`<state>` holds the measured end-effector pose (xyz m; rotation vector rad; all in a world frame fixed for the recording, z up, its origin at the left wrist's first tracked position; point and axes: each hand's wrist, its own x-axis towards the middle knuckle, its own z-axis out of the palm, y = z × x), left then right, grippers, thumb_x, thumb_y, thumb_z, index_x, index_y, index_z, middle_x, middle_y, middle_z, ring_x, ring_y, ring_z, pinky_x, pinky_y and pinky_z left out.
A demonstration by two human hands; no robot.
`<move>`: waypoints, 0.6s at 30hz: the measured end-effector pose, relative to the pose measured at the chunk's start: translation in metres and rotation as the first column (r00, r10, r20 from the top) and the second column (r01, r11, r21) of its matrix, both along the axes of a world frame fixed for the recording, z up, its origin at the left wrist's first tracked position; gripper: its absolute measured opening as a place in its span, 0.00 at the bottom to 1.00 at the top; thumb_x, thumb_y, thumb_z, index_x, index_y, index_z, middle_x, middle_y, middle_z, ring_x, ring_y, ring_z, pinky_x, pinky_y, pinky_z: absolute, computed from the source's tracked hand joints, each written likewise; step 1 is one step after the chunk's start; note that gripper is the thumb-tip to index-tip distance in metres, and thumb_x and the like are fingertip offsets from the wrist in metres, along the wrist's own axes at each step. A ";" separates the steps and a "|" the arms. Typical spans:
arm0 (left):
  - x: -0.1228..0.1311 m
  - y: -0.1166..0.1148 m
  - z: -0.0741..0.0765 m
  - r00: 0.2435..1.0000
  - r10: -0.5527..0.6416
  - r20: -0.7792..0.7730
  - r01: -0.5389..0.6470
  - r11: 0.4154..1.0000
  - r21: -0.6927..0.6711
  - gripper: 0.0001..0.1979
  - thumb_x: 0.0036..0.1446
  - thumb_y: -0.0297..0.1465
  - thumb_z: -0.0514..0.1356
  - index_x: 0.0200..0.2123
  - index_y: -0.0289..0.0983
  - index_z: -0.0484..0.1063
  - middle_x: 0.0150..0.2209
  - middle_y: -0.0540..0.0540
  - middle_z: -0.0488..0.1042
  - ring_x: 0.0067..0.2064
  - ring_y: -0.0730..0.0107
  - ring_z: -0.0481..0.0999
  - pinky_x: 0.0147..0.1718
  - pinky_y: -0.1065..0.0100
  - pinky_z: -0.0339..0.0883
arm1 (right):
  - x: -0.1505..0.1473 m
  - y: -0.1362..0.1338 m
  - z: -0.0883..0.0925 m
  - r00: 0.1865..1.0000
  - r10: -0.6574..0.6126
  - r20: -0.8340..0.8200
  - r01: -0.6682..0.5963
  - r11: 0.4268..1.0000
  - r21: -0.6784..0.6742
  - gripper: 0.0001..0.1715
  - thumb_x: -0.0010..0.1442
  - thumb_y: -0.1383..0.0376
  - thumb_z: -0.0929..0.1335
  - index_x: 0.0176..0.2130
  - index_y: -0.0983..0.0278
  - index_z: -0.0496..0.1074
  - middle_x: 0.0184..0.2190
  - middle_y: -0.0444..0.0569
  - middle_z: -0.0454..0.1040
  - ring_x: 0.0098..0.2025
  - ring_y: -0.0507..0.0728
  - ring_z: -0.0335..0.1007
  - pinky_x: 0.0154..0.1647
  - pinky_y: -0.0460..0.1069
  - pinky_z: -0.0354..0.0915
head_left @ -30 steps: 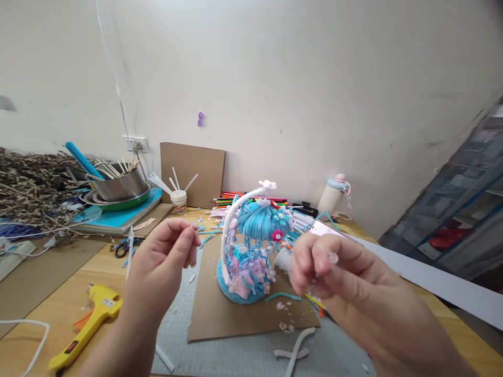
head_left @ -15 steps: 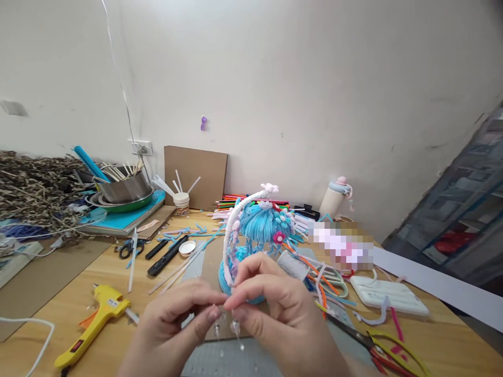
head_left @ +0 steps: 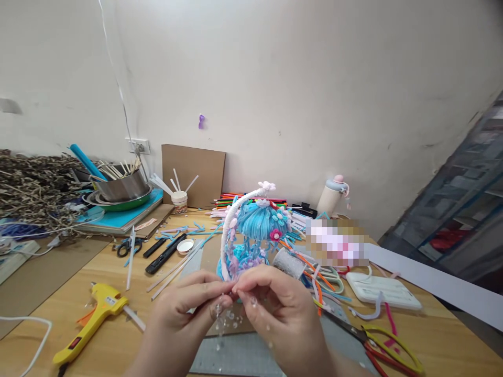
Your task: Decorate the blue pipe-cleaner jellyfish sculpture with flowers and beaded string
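My left hand pinches a string of small clear beads between thumb and fingertips. The beads hang below its fingers, and several seem to be loose in the air beneath. Close against it, my right hand has thumb and forefinger pinched at the same spot; the thread there is too fine to make out. Just beyond the hands stands a pipe-cleaner model with a blue domed top, flowers and a curved white stem. The hands hide part of its base.
A yellow glue gun lies at left. Scissors with yellow and red handles rest at right, near a white flat case. A glittery silver roll sits beside the model. Behind are a black cutter and a bottle.
The beads hung in two short strands; now several appear scattered in the air below my fingers. My right hand has lowered slightly and its fingers are closer to the left ones.
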<state>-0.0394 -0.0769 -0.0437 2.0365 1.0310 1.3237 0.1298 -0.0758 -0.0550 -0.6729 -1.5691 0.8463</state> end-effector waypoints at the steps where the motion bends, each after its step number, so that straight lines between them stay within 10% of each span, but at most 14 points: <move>1: 0.001 0.000 -0.001 1.000 0.008 -0.023 -0.008 1.000 0.012 0.16 0.54 0.25 0.63 0.41 0.52 0.79 0.29 0.52 0.77 0.30 0.77 0.77 0.28 0.79 0.71 | 0.000 0.000 0.000 1.000 -0.010 0.020 0.010 1.000 0.005 0.08 0.57 0.73 0.66 0.35 0.62 0.72 0.32 0.45 0.75 0.33 0.51 0.72 0.34 0.45 0.69; 9: 0.002 -0.007 -0.001 0.982 0.128 -0.142 -0.105 0.981 0.160 0.15 0.53 0.23 0.62 0.39 0.49 0.80 0.30 0.52 0.77 0.31 0.77 0.77 0.30 0.81 0.70 | 0.003 -0.001 -0.011 0.991 -0.064 0.122 0.058 0.997 0.050 0.07 0.57 0.73 0.65 0.34 0.62 0.71 0.31 0.44 0.74 0.34 0.50 0.69 0.34 0.45 0.65; 18: -0.030 -0.005 -0.006 0.998 0.048 -0.043 -0.053 0.991 -0.121 0.06 0.53 0.30 0.62 0.31 0.44 0.80 0.26 0.49 0.75 0.25 0.74 0.73 0.24 0.77 0.68 | 0.010 -0.001 -0.056 0.927 0.269 0.260 -0.112 0.862 -0.494 0.21 0.54 0.68 0.67 0.49 0.60 0.70 0.39 0.47 0.72 0.32 0.50 0.66 0.33 0.46 0.63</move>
